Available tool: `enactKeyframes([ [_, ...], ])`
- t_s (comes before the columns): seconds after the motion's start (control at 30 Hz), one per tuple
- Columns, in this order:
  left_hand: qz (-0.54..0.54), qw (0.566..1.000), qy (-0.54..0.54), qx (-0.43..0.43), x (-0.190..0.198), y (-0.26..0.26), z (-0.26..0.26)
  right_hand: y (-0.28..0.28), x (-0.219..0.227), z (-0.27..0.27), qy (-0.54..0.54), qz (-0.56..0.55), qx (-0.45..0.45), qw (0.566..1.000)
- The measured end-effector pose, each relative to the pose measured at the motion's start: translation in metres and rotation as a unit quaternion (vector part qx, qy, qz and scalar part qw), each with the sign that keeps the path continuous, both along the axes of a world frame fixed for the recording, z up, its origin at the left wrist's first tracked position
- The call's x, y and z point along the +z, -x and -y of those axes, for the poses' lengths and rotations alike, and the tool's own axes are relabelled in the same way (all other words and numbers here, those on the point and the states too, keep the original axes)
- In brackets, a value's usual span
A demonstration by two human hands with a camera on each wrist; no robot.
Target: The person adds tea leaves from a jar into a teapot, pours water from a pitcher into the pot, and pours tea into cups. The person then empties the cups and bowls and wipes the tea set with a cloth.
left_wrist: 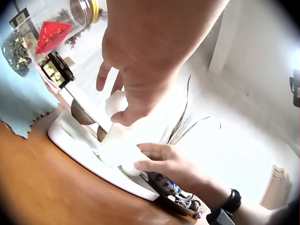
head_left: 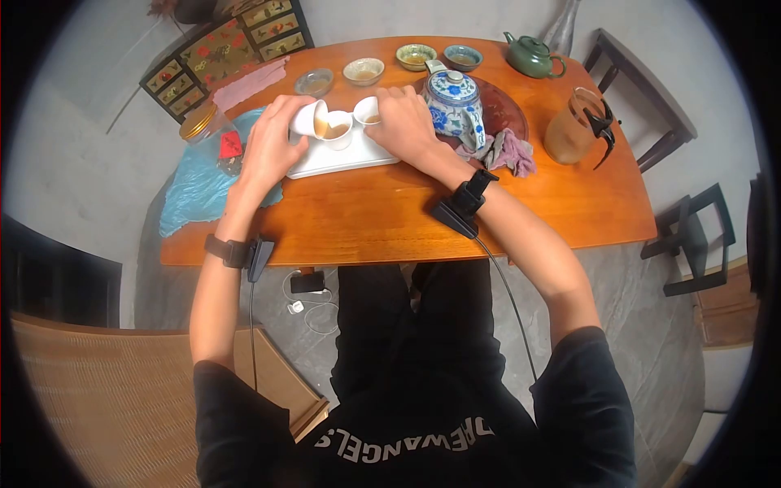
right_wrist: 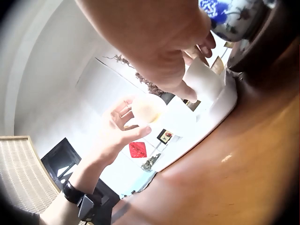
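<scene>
My left hand (head_left: pixel 270 142) grips a small white teacup (head_left: pixel 304 119) that is tilted to the right, its rim over the middle white teacup (head_left: pixel 338 134). Brownish liquid shows at the tilted rim and inside the middle cup. That cup stands on a white tray (head_left: pixel 346 163). My right hand (head_left: pixel 404 124) holds a third white teacup (head_left: pixel 365 107), with liquid in it, at the tray's right side; fingers and thumb lie around its wall in the right wrist view. The blue-and-white teapot (head_left: pixel 452 106) stands just right of this hand.
Several small bowls (head_left: pixel 364 71) line the back of the wooden table (head_left: pixel 390 220). A green teapot (head_left: pixel 533 57) and a glass pitcher (head_left: pixel 572 130) stand at the right, a crumpled cloth (head_left: pixel 508 154) before the blue-and-white teapot. At the left lie blue plastic (head_left: pixel 191 191) and a jar (head_left: pixel 203 126).
</scene>
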State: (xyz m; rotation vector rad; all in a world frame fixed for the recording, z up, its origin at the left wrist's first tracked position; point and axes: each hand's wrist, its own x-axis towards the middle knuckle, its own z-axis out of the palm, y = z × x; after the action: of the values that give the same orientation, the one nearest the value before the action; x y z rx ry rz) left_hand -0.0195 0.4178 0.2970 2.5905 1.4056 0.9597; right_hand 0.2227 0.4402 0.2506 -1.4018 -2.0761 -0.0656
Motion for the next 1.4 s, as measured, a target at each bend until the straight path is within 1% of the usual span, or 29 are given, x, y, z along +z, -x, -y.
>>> enactKeyframes([
  [0.03,-0.011,1.000,-0.021,-0.011,0.000,0.000,-0.001,0.001,0.000,-0.001,-0.001,0.001,0.001,1.000],
  [0.07,-0.022,0.999,-0.042,-0.023,0.000,-0.001,-0.002,0.001,-0.001,-0.002,-0.003,-0.031,0.016,0.999],
  [0.1,-0.021,0.999,-0.043,-0.023,0.001,-0.002,-0.002,0.003,0.003,0.000,-0.006,-0.064,0.030,0.997],
  [0.13,-0.034,0.998,-0.048,-0.021,0.002,-0.003,-0.003,0.003,0.008,0.003,-0.006,-0.063,0.029,0.998],
  [0.2,-0.048,0.997,-0.051,-0.021,0.003,-0.004,-0.003,0.005,0.015,0.008,0.026,-0.114,0.040,0.992],
  [0.33,-0.084,0.994,-0.063,-0.029,0.006,-0.008,-0.005,0.004,0.019,0.001,0.030,-0.090,0.058,0.994],
  [0.4,-0.099,0.993,-0.061,-0.029,0.008,-0.010,-0.006,0.003,0.019,-0.002,0.004,-0.054,0.083,0.995],
  [0.43,-0.116,0.989,-0.078,-0.039,0.009,-0.011,-0.006,0.003,0.018,-0.005,0.003,-0.052,0.083,0.995],
  [0.5,-0.132,0.985,-0.096,-0.047,0.010,-0.012,-0.007,0.004,0.017,-0.008,-0.059,-0.024,0.113,0.992],
  [0.57,-0.174,0.973,-0.132,-0.074,0.010,-0.011,-0.009,0.004,0.016,-0.008,-0.073,-0.020,0.122,0.990],
  [0.7,-0.179,0.967,-0.161,-0.084,0.009,-0.009,-0.008,0.006,0.018,-0.013,-0.100,0.005,0.146,0.984],
  [0.8,-0.150,0.976,-0.141,-0.066,0.008,-0.006,-0.005,0.009,0.019,-0.015,-0.122,0.027,0.148,0.981],
  [0.87,-0.076,0.991,-0.105,-0.042,0.003,0.000,-0.005,0.009,0.021,-0.014,-0.116,0.040,0.157,0.980],
  [0.9,-0.074,0.991,-0.104,-0.041,0.000,0.002,-0.004,0.009,0.022,-0.014,-0.111,0.052,0.165,0.979],
  [0.93,-0.035,0.993,-0.107,-0.028,-0.003,0.004,-0.003,0.011,0.022,-0.014,-0.110,0.053,0.166,0.978],
  [0.97,0.003,0.994,-0.109,-0.014,-0.007,0.006,-0.001,0.012,0.023,-0.014,-0.132,0.073,0.170,0.974],
  [1.0,0.004,0.994,-0.109,-0.012,-0.011,0.008,0.000,0.014,0.023,-0.016,-0.155,0.093,0.175,0.968],
  [1.03,0.051,0.995,-0.080,0.009,-0.016,0.010,0.001,0.015,0.024,-0.017,-0.155,0.094,0.176,0.968],
  [1.07,0.097,0.994,-0.051,0.029,-0.021,0.012,0.002,0.016,0.024,-0.018,-0.183,0.112,0.192,0.958],
  [1.1,0.098,0.993,-0.051,0.031,-0.025,0.014,0.004,0.018,0.024,-0.018,-0.211,0.131,0.207,0.946],
  [1.13,0.140,0.989,-0.012,0.050,-0.029,0.015,0.007,0.020,0.025,-0.019,-0.211,0.131,0.209,0.946],
  [1.17,0.181,0.981,0.026,0.070,-0.033,0.017,0.009,0.021,0.026,-0.020,-0.237,0.161,0.223,0.932],
  [1.2,0.182,0.980,0.027,0.072,-0.038,0.019,0.008,0.022,0.027,-0.020,-0.264,0.190,0.237,0.916],
  [1.23,0.214,0.973,0.056,0.072,-0.044,0.022,0.008,0.023,0.030,-0.021,-0.263,0.190,0.239,0.915],
  [1.27,0.247,0.963,0.085,0.072,-0.049,0.025,0.008,0.023,0.032,-0.022,-0.251,0.232,0.258,0.904],
  [1.3,0.248,0.962,0.085,0.075,-0.052,0.026,0.008,0.023,0.035,-0.023,-0.239,0.273,0.276,0.890],
  [1.33,0.265,0.959,0.087,0.058,-0.055,0.027,0.008,0.024,0.036,-0.023,-0.239,0.273,0.278,0.890],
  [1.4,0.281,0.955,0.090,0.041,-0.058,0.027,0.008,0.025,0.039,-0.024,-0.299,0.324,0.294,0.848],
])
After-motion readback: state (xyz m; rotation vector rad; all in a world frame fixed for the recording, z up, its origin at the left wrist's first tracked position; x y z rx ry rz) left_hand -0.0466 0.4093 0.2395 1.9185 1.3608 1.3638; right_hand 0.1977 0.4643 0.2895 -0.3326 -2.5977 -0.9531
